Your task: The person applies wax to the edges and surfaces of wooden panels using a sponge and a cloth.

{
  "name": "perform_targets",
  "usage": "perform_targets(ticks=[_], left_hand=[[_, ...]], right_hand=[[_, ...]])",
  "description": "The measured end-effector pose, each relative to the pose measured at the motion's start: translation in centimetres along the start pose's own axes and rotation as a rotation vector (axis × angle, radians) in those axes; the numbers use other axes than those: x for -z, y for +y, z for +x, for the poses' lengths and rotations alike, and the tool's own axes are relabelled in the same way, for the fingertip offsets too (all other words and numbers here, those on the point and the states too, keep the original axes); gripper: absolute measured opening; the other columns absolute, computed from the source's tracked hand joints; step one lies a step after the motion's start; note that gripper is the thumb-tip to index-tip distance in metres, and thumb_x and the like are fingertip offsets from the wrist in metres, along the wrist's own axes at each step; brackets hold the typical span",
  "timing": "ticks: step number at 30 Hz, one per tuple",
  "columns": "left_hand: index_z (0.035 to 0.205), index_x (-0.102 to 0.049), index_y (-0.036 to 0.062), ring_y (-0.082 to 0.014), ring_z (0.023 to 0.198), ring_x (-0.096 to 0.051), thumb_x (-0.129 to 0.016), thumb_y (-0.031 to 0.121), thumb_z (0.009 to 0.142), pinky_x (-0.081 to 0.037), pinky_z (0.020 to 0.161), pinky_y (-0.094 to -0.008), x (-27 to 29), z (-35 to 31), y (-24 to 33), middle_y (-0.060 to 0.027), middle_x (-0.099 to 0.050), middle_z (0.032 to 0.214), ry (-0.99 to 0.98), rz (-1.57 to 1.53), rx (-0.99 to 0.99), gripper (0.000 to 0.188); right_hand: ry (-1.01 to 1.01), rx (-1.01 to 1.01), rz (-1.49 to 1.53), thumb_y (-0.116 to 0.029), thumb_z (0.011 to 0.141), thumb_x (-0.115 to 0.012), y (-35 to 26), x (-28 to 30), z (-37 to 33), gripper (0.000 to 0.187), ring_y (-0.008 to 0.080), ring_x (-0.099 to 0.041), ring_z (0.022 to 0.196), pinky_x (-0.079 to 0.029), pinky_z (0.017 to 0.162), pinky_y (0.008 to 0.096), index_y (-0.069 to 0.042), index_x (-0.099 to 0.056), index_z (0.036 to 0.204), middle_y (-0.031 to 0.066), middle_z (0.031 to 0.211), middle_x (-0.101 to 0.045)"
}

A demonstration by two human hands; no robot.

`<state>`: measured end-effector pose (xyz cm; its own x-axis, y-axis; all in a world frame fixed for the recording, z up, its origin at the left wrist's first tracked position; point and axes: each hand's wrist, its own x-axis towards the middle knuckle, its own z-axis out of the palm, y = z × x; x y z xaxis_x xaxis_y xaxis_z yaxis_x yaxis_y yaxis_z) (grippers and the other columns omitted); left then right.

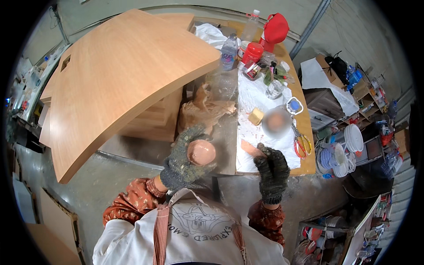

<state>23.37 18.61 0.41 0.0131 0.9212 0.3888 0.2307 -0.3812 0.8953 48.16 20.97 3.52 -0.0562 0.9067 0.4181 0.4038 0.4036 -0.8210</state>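
My left hand (pixel 184 158), in a dark, dusty knit glove, is wrapped round a small round cup of pinkish-brown paste (pixel 202 152), its open top facing up. At the front of the white sheet (pixel 247 164), my right hand (pixel 272 170) wears a darker glove. Its curled fingers grip one end of a flat pinkish strip (pixel 251 148), whose exact kind I cannot make out. Just beyond sits a yellowish block (pixel 255 116) beside a round, blurred container (pixel 277 123). Scissors with red and yellow handles (pixel 303 146) lie to the right of my right hand.
A large wooden panel (pixel 128 66) overhangs the left of the bench. Crumpled brown paper (pixel 205 108) lies under its edge. Bottles (pixel 229 53), a red jar (pixel 253 53) and a red cap (pixel 276 28) stand at the back. White buckets (pixel 353 138) are on the right.
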Motion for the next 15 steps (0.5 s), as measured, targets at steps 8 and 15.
perform_targets(ticks=[8, 15], left_hand=[[0.135, -0.032, 0.0024, -0.0228, 0.115, -0.05, -0.083, 0.018, 0.067, -0.043, 0.097, -0.0376, -9.2, 14.6, -2.9, -0.0124, -0.045, 0.129, 0.004, -0.292, -0.288, 0.087], [0.136, -0.035, 0.012, -0.0228, 0.117, -0.048, -0.083, 0.019, 0.066, -0.043, 0.098, -0.0359, -15.7, 25.9, -9.9, -0.009, -0.048, 0.128, -0.03, -0.221, 0.083, 0.085]], right_hand=[[0.232, 0.016, 0.268, -0.003, 0.088, -0.053, 3.9, 8.2, 6.3, 0.027, 0.0155, -0.059, 0.082, -0.051, 0.07, 0.0281, 0.005, -0.059, 0.113, 0.0125, 0.106, -0.064], [0.284, 0.358, -0.555, 0.007, 0.088, -0.044, 10.6, 18.5, 10.1, 0.033, 0.0317, -0.059, 0.103, -0.049, 0.086, 0.0412, -0.005, -0.06, 0.115, 0.0201, 0.115, -0.06]])
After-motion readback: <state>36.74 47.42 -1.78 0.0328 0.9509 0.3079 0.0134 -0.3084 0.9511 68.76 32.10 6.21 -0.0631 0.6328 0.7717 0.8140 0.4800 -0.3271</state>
